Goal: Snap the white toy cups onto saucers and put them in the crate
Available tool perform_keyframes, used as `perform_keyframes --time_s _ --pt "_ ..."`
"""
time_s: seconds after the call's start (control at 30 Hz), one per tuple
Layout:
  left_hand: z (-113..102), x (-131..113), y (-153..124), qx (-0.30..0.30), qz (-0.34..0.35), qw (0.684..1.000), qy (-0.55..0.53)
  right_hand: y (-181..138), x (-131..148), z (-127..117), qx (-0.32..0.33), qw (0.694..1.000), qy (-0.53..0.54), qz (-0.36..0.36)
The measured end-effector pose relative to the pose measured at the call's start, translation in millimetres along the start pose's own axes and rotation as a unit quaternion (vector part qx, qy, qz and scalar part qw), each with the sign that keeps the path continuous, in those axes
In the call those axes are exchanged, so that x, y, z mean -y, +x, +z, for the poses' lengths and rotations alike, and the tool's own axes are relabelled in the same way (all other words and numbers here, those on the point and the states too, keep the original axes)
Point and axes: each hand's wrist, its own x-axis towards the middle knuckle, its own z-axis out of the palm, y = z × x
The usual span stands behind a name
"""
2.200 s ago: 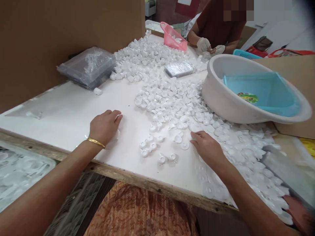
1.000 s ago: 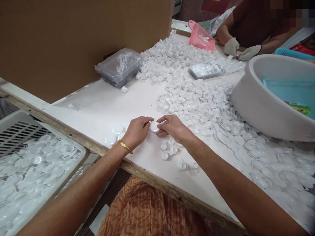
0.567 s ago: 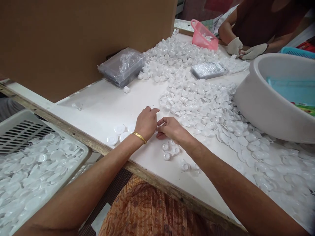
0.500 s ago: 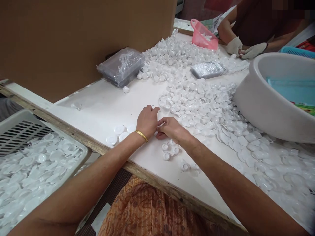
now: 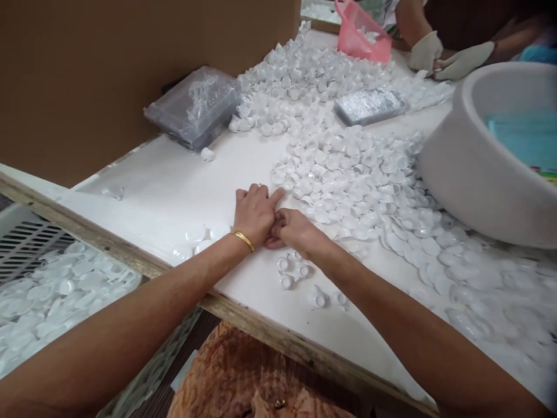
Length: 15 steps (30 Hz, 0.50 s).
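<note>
Where the two hands meet: the left hand [image 5: 255, 212] and the right hand [image 5: 296, 233] touch each other on the near middle of the worktop [image 5: 165, 186], with no gap showing between them.
Left fingers [image 5: 273, 198]: laid close together, palm down, pointing to 1 o'clock; I cannot tell whether they press a piece beneath them.
Right fingers [image 5: 281, 219]: curled, tips tucked against the thumb side of the left hand; anything pinched there is hidden.
Nearest pieces: small ring-shaped caps [image 5: 290, 270] lie just beside the right wrist at 6 o'clock; flat round lids [image 5: 195, 234] lie at 9 o'clock from the left hand.
Heap of caps [image 5: 348, 186]: begins at 1 o'clock, its edge just beyond the left fingertips and nearer that hand than the right.
Basin [image 5: 456, 168]: at 3 o'clock, well apart, its foot among the heap.
Crate [image 5: 26, 244]: at 8 o'clock, below the worktop's edge, holding white lids.
Co-worker: gloved hands [image 5: 439, 55] at the far end, beside a pink basket [image 5: 361, 38].
</note>
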Motion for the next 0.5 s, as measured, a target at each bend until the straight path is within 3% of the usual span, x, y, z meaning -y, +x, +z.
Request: perform_keyframes --time_s 0.13,0.27,0.37,0.43,0.5 --pt "-4 1 -2 0.004 -0.025 0.999 0.027 -25 5 -1 -0.034 0.992 -0.099 -0.071" --pt "-12 10 -13 0.049 -0.059 0.996 0.043 -86 -1 -39 -0.135 0.942 -0.225 -0.211" --pt "-21 21 -21 0.054 -0.068 0.995 0.052 -133 -23 -96 -0.28 0.905 -0.297 -0.123" --pt "-26 27 -24 0.052 -0.067 0.994 0.067 -153 -41 -135 -0.381 0.845 -0.37 -0.06" --pt "-29 30 -25 0.048 -0.073 0.993 0.08 -159 -53 -163 -0.43 0.796 -0.423 -0.059"
